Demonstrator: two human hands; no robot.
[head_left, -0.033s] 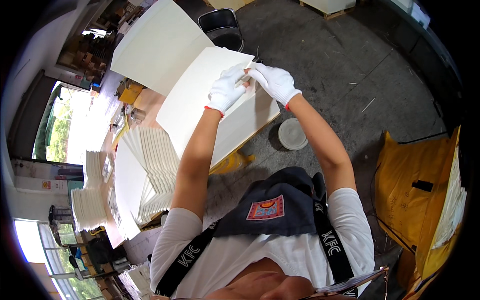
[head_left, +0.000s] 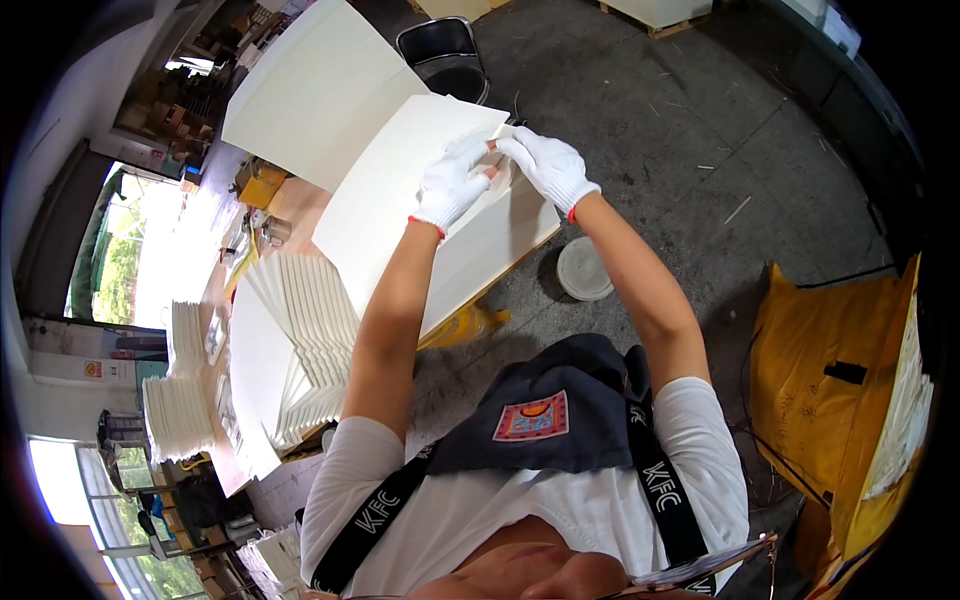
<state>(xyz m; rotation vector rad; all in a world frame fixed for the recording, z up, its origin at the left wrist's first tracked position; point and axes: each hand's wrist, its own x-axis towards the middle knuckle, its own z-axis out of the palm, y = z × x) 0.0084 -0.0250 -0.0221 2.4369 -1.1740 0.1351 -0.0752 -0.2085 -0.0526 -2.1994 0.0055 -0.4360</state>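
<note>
Both my hands wear white knitted gloves with red cuffs, and some bare fingertips show. They meet at the far right part of a large white sheet (head_left: pixel 380 215) of paper or thin card on the table. My left hand (head_left: pixel 455 183) is closed at the sheet's edge, thumb pointing right. Beside it, my right hand (head_left: pixel 545 165) curls its fingers over the same edge, palm side hidden. Between them the edge looks folded or lifted, and the exact fold is hard to make out. Below the hands lies another white surface (head_left: pixel 470 265), reaching the table edge.
Fanned stacks of folded white sheets (head_left: pixel 315 330) lie to the left, with more piles (head_left: pixel 180 415) beyond. A big white board (head_left: pixel 310 90) stands at the back near a black chair (head_left: pixel 445 60). A lidded bucket (head_left: pixel 583 268) sits on the floor; a yellow bag (head_left: pixel 830 390) stands right.
My right hand has shifted very slightly to the left. Otherwise the hands and the sheet look the same.
</note>
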